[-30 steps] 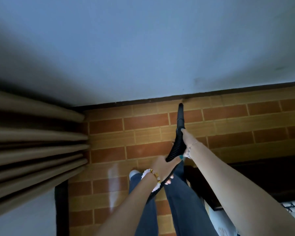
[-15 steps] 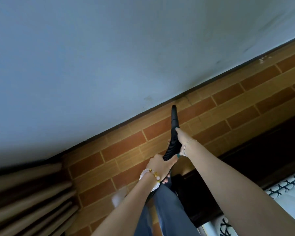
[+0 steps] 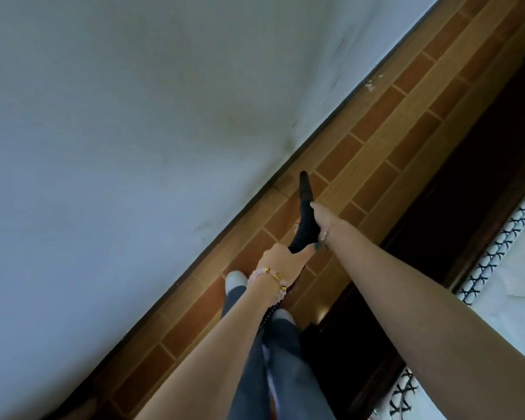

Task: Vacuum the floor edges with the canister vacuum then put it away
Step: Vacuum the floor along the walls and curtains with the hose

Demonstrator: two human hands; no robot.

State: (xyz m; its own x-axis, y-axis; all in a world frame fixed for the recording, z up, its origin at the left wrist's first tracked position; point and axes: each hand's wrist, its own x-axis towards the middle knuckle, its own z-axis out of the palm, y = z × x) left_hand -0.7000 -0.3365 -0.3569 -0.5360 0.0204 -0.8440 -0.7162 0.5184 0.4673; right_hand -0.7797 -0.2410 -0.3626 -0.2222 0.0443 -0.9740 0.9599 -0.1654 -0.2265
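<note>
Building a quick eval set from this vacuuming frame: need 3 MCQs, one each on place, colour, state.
1. Where does the nozzle point?
A. at the bed
B. at the floor edge by the wall
C. at the ceiling

2. What colour is the hose?
A. black
B. red
C. white

3. How is the hose held?
A. by the left hand only
B. lying loose on the floor
C. by both hands

Answers:
1 B: its tip sits close to the dark strip where the floor meets the wall.
2 A: the ribbed hose is black.
3 C: the left hand grips lower, the right hand nearer the nozzle.
</note>
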